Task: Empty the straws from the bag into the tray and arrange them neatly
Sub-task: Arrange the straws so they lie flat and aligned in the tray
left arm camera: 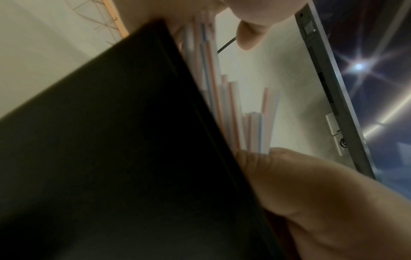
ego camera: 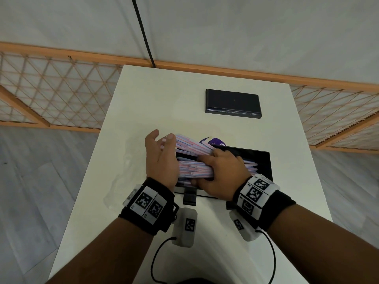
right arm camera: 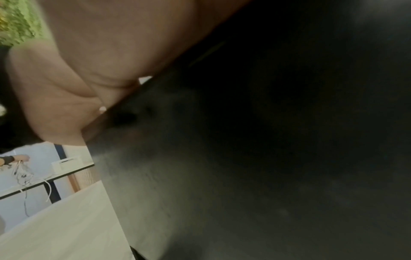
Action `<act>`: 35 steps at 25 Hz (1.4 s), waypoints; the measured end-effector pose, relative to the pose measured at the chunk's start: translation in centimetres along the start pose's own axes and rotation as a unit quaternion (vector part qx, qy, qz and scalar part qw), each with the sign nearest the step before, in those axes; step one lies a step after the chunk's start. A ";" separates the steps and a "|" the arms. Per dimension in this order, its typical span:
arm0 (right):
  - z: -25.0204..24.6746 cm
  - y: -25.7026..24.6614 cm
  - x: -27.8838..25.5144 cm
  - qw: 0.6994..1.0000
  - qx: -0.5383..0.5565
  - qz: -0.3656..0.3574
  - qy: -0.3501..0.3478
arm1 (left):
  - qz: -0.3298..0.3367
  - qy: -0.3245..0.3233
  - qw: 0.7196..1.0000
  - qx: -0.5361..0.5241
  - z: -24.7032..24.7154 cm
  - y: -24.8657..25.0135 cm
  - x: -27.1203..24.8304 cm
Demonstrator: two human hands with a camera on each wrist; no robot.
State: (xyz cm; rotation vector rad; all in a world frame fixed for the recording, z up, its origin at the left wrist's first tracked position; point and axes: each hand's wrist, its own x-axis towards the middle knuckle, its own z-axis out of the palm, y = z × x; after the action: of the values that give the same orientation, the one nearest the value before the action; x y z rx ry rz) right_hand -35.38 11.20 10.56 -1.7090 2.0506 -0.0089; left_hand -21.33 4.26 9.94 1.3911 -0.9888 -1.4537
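Note:
Pink-and-blue striped straws (ego camera: 194,169) lie in a heap in the black tray (ego camera: 266,165) near the table's front. An upper layer of the straws (ego camera: 190,144) slants up over the tray's far left corner. My left hand (ego camera: 162,154) stands edge-up at the tray's left end, its straight fingers and palm against the straw ends. From the left wrist, the straws (left arm camera: 222,98) run between thumb (left arm camera: 311,193) and fingers beside the tray wall (left arm camera: 111,158). My right hand (ego camera: 223,173) lies over the heap, fingers curled round a bunch. The right wrist view shows only palm (right arm camera: 100,52) and dark tray (right arm camera: 266,140).
A purple printed piece (ego camera: 213,141) shows just behind the tray. Faint clear plastic (ego camera: 121,177) lies on the white table (ego camera: 155,95) left of the tray. A second black tray-like piece (ego camera: 232,103) sits at the back. Table edges run close on both sides.

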 end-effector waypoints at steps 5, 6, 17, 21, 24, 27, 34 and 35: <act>-0.2 0.0 -0.1 0.998 0.005 0.043 -0.050 | -0.007 0.001 0.999 0.041 0.1 -0.2 -0.1; -0.1 0.1 0.0 0.997 0.007 0.054 -0.061 | -0.007 0.000 0.998 0.056 0.2 -0.2 -0.1; -1.5 -1.3 -0.5 0.996 -0.072 0.021 0.050 | 0.003 -0.047 0.989 0.138 0.7 0.4 -0.5; -0.2 0.1 -0.7 0.998 -0.006 0.018 0.067 | 0.016 0.005 0.995 0.098 0.1 0.6 0.2; -0.2 0.9 -1.2 0.991 0.090 -0.015 0.103 | -0.025 0.003 0.999 0.047 0.1 0.5 -0.1; -0.6 1.9 -1.7 0.995 0.019 -0.003 0.099 | -0.022 -0.012 0.997 0.076 0.4 -0.2 -0.4; 0.5 1.5 -1.0 0.996 -0.016 0.073 0.058 | 0.009 -0.034 0.994 0.104 0.6 -0.1 -0.7; 0.6 1.1 -0.7 0.996 0.001 0.056 0.072 | 0.015 -0.020 0.996 0.088 0.5 0.0 -0.8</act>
State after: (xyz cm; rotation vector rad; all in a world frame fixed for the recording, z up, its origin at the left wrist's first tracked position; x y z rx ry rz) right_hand -36.12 12.25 9.96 -1.6318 2.2466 -0.1008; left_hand -21.86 5.00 10.25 1.4709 -1.1828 -1.4045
